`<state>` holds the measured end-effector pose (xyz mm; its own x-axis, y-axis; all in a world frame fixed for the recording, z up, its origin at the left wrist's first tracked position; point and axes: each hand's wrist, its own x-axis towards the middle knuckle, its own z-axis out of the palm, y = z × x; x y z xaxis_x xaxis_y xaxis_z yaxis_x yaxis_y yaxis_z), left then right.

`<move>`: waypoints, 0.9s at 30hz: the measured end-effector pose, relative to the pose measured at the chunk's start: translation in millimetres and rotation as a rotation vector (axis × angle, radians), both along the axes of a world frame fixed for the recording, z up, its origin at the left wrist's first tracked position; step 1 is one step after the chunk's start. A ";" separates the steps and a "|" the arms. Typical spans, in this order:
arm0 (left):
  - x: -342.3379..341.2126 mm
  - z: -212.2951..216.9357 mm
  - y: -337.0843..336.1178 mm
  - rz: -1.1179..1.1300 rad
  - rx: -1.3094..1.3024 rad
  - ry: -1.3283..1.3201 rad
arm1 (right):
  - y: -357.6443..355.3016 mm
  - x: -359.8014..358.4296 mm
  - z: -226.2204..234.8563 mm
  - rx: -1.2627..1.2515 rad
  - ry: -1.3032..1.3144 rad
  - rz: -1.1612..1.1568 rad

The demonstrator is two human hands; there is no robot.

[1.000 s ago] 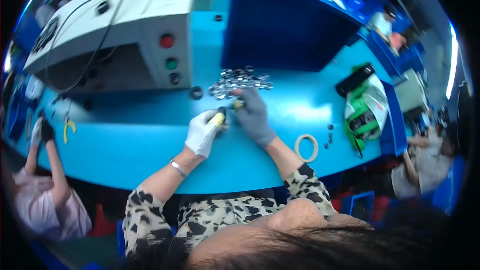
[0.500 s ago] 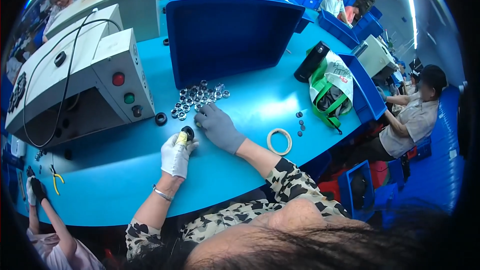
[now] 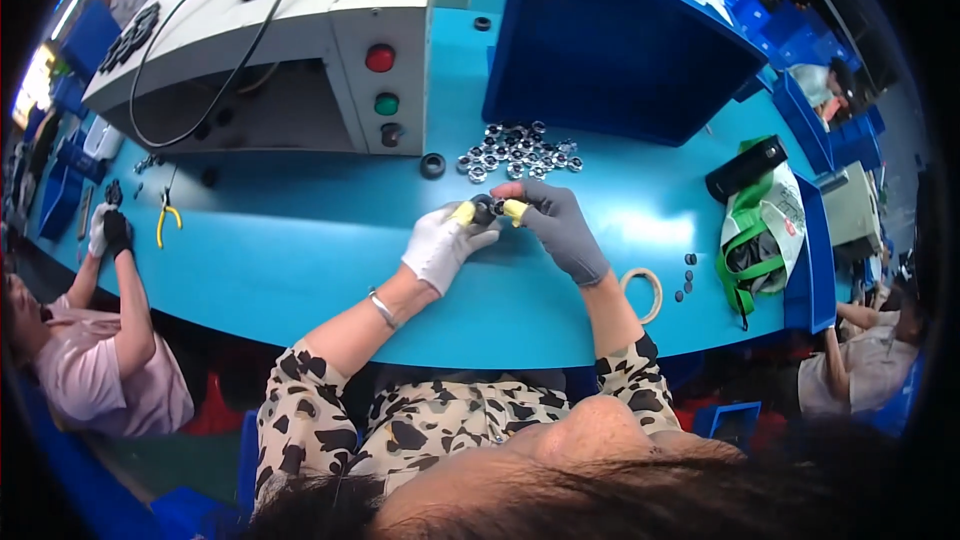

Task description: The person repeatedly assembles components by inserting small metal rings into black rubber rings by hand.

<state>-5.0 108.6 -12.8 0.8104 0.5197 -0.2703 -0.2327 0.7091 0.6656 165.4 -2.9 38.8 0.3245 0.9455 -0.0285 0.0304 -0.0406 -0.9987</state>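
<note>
My left hand [image 3: 443, 243], in a white glove with a yellow fingertip cover, and my right hand [image 3: 560, 225], in a grey glove with a yellow fingertip cover, meet over the blue table [image 3: 300, 240]. Between their fingertips they pinch a small dark ring-shaped part [image 3: 487, 209]. Just beyond the hands lies a pile of several small silver and black rings [image 3: 518, 149]. A single black ring [image 3: 433, 165] lies to the left of that pile.
A white machine [image 3: 300, 50] with red and green buttons stands at the back left. A blue bin [image 3: 610, 50] stands behind the pile. A tape roll [image 3: 643, 293], a green bag [image 3: 760, 230] and yellow pliers [image 3: 165, 223] lie about. Other people work on both sides.
The view has swung, so the hands sit more to the right and centre. Both hands have come together again on the small part, above the table.
</note>
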 end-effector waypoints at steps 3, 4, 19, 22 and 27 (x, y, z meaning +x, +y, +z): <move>-0.1 3.5 -0.9 -0.014 -0.019 0.033 | 5.1 -7.7 2.0 0.043 -0.122 0.058; -0.8 4.8 -1.5 -0.008 -0.022 0.035 | 6.1 -8.7 -2.6 0.056 -0.178 0.038; 0.3 11.5 -6.6 0.041 0.020 0.021 | 2.8 -22.1 -11.2 0.308 -0.785 -0.099; -1.3 12.7 -6.7 0.084 0.054 0.084 | 5.5 -19.3 -18.4 0.384 -0.794 -0.080; 1.6 1.0 -2.7 0.102 0.165 0.256 | 3.9 -30.3 -15.6 0.362 -0.828 -0.059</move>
<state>-3.3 105.9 -11.8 0.6687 0.6485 -0.3636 -0.1073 0.5681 0.8159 135.1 1.0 23.2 0.1568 0.8325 0.5314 0.7525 0.2477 -0.6102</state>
